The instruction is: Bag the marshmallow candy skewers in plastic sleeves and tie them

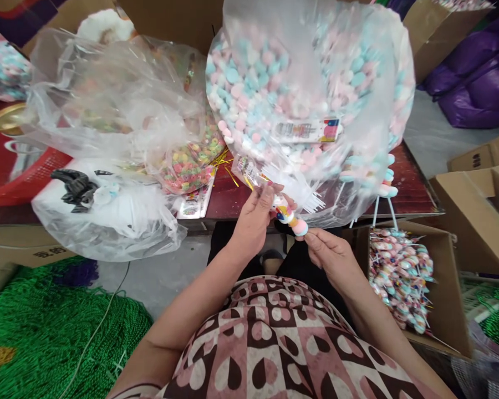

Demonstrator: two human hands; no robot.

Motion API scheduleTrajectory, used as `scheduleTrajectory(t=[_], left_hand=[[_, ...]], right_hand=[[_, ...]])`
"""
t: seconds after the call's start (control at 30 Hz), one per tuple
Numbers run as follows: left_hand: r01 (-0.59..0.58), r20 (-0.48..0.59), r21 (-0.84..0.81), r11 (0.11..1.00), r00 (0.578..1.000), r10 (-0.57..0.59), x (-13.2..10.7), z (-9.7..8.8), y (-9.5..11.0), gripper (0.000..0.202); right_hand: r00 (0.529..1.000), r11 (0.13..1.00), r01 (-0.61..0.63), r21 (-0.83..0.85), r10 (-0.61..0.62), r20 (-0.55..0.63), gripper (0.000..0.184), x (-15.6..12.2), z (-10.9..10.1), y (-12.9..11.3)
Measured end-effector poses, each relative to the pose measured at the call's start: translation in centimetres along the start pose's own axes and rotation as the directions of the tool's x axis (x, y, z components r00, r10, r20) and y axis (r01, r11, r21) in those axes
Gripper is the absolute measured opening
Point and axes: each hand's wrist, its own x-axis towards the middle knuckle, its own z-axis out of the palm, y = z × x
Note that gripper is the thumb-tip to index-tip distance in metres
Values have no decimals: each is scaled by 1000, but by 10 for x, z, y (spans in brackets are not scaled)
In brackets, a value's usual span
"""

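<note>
My left hand (255,219) is closed around a small clear wrapper (281,207) with a colourful print. From the wrapper's lower end sticks out a marshmallow skewer (300,228), its end piece pink and pale blue. My right hand (330,252) pinches at that end with thumb and fingertips; the stick there is hardly visible. Just beyond my hands lie white sticks (301,188) and a large clear bag of pink, blue and white marshmallows (253,77). A flat printed wrapper (307,130) rests on this bag.
Finished-looking marshmallow skewers (401,277) fill a cardboard box (449,299) at the right. Two more skewers (386,177) lean at the dark red table's (419,194) edge. Left are bags of coloured ring sweets (187,172), gold ties (228,162), a red basket (29,180) and green strands (66,321).
</note>
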Motion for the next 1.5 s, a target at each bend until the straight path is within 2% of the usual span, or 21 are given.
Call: scheduleTrajectory(t=[0.07, 0.17, 0.23, 0.33, 0.43, 0.53, 0.63, 0.73, 0.87, 0.97, 1.07, 1.2, 1.37, 1.5], left_hand=[[-11, 3, 28, 1000, 1000, 11, -1, 2, 1, 36], [18, -65, 14, 1000, 998, -17, 2, 4, 1, 34], [53, -110, -47, 997, 992, -58, 5, 3, 0, 32], [86, -117, -140, 986, 988, -103, 10, 0, -3, 31], [73, -92, -109, 991, 992, -84, 9, -2, -9, 34], [27, -42, -4, 1000, 999, -27, 3, 0, -14, 35], [29, -15, 16, 999, 999, -29, 0, 1, -14, 35], [58, -29, -35, 998, 998, -59, 2, -2, -8, 32], [35, -54, -49, 998, 998, -38, 5, -4, -4, 25], [49, 3, -38, 998, 999, -49, 2, -3, -7, 22], [52, 95, -17, 998, 994, -51, -3, -3, -6, 23], [37, 172, -15, 999, 984, -34, -6, -6, 8, 39], [-70, 77, -42, 997, 994, 73, -1, -4, 22, 36], [-54, 20, -66, 996, 998, 55, 1, 1, 18, 26]], right_hand=[[998, 998, 38, -56, -41, -43, 37, 1, 3, -1], [993, 987, 91, -131, -99, -58, 33, 2, 8, -3], [995, 995, 82, -63, -85, -44, 32, 2, 9, -3], [1000, 993, 9, 116, -11, 19, 34, 4, 5, 1], [998, 979, -40, 199, 29, 60, 35, 5, 5, 6], [1000, 989, 0, 148, 0, 2, 33, 5, 13, 10], [996, 997, 74, 29, -72, -50, 31, 5, 21, 10], [995, 996, 92, 8, -92, -35, 33, 5, 20, 9], [999, 999, 41, 32, -41, 13, 31, 3, 17, 10], [999, 997, 23, 80, -21, -24, 29, 3, 23, 12], [1000, 976, 9, 219, -4, -19, 28, 5, 28, 16], [1000, 956, -1, 293, 6, -14, 27, 7, 27, 24], [1000, 967, 3, 256, 3, -22, 26, 6, 27, 26], [988, 989, 116, 97, -104, -114, 22, 3, 28, 18]])
